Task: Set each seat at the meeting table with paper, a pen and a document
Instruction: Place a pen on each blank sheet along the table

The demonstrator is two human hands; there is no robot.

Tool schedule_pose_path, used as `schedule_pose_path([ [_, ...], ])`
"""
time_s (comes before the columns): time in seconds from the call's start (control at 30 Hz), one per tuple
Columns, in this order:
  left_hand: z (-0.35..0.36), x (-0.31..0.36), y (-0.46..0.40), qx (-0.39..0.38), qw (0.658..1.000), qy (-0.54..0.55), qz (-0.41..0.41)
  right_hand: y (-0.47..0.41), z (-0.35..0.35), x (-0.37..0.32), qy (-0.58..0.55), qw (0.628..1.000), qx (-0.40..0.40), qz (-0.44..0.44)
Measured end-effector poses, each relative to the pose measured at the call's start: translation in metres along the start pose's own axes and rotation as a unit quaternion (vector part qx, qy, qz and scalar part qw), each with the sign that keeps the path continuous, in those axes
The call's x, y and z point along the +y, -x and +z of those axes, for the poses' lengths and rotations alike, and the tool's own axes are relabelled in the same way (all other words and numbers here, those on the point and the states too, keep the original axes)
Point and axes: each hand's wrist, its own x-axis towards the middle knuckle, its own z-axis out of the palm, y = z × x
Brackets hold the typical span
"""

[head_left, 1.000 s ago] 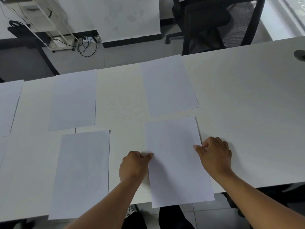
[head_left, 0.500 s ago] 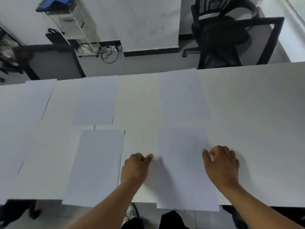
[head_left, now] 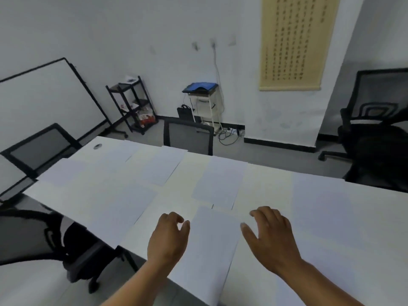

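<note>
A sheet of paper [head_left: 209, 246] is seen flat at the near edge of the white surface [head_left: 331, 228], overhanging it slightly. It is flanked by the left hand [head_left: 167, 237], loosely curled and released, and the right hand [head_left: 270, 237], fingers spread, nothing grasped. More sheets [head_left: 218, 182] are laid beyond; a black chair [head_left: 188, 136] stands at the far side.

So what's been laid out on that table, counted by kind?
Plain paper sheets: 6 that I can make out; the table's blurred right end may hide another
Pens: 0
Printed documents: 0
Total: 6
</note>
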Motion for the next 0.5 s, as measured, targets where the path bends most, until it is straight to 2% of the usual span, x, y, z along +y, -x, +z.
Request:
schedule_pose_path([
  [0.13,-0.08,-0.042,0.001,0.076,0.996,0.038,-0.002,-0.008,-0.023,-0.081,0.021,0.997,-0.034,-0.061],
  [0.3,-0.187,-0.137,0.034,0.15,0.988,0.023,-0.02,-0.004,-0.035,-0.217,0.029,0.989,-0.043,-0.141],
  [0.5,-0.299,-0.286,0.107,0.238,0.965,0.032,-0.102,0.041,-0.036,-0.419,0.012,0.959,-0.049,-0.278],
])
